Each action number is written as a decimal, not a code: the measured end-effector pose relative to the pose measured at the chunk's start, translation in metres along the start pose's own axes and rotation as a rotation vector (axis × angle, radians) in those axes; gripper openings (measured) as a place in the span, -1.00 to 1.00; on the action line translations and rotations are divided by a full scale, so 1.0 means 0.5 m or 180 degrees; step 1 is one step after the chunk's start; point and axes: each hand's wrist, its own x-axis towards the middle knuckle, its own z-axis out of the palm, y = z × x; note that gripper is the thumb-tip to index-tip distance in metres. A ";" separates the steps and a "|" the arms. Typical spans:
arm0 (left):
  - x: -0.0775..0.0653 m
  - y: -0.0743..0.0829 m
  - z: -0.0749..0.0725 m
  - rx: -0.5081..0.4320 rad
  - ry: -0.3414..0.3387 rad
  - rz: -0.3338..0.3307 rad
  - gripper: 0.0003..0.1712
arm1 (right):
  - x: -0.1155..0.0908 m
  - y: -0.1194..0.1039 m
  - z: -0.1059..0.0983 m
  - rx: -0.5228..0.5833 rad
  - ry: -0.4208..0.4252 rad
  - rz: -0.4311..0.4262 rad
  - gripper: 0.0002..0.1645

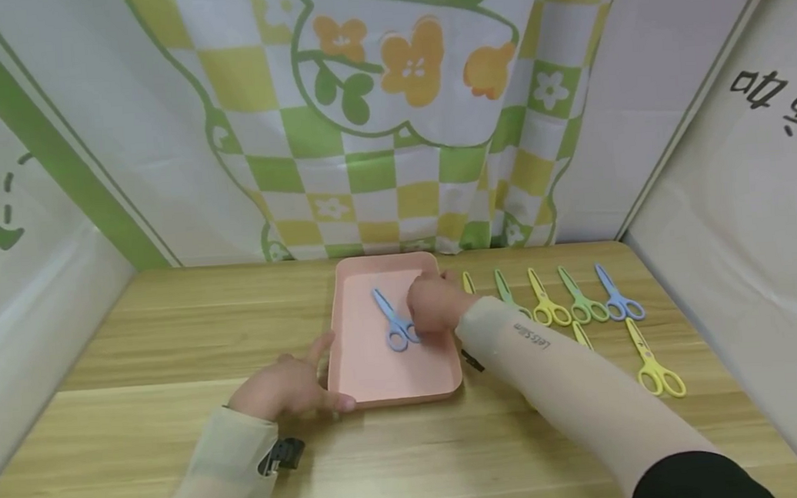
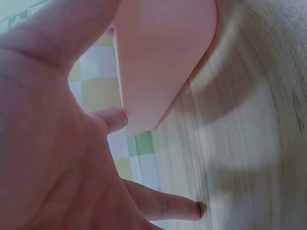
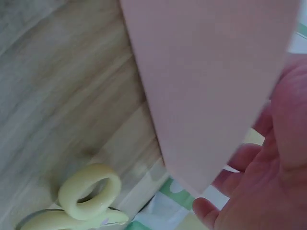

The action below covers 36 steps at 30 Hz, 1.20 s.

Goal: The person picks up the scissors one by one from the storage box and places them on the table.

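In the head view a pink tray [image 1: 366,375] lies on the wooden table. Inside it rests a pair of blue scissors [image 1: 393,323], blades pointing away from me. My left hand [image 1: 286,388] touches the tray's near left corner with fingers spread, its thumb along the front edge. The left wrist view shows the palm beside the tray wall [image 2: 163,52]. Over the tray's right side is my right hand [image 1: 437,302], close beside the scissors' handles. Its fingers bend down past the rim in the right wrist view; I cannot tell whether they hold anything.
Right of the tray stand out yellow scissors [image 1: 549,312], green scissors [image 1: 586,309] and another blue pair [image 1: 620,303] in a row. Nearer me lies a yellow pair [image 1: 657,374]. My right forearm covers part of others. A patterned curtain [image 1: 379,173] hangs behind the table.
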 end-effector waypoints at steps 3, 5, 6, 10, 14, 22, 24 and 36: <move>0.000 0.001 -0.001 0.0009 -0.0005 -0.0020 0.50 | -0.001 -0.002 0.001 0.0042 -0.0034 0.0001 -0.77; 0.000 0.001 0.000 -0.0018 -0.0016 -0.0035 0.49 | -0.002 0.001 -0.001 0.0025 0.0004 -0.0112 -0.76; 0.001 0.002 0.000 -0.0023 -0.0024 -0.0041 0.49 | -0.003 0.005 -0.003 0.0063 0.0037 -0.0189 -0.75; 0.003 0.003 0.003 -0.0046 -0.0060 -0.0077 0.48 | -0.017 0.036 -0.023 0.0457 0.0191 -0.0405 -0.65; 0.003 0.003 0.003 -0.0070 -0.0050 -0.0049 0.50 | -0.045 0.082 -0.044 0.1244 0.0491 -0.0404 -0.58; 0.004 0.001 0.005 -0.0099 -0.0086 -0.0013 0.49 | -0.153 0.145 -0.062 0.1237 0.0892 0.0000 -0.56; 0.002 0.001 0.004 -0.0107 -0.0086 0.0000 0.50 | -0.184 0.150 -0.052 0.1101 0.0855 0.0105 -0.58; 0.009 -0.002 0.006 -0.0111 -0.0100 -0.0016 0.53 | -0.329 0.102 0.043 0.0945 0.0731 0.0019 -0.66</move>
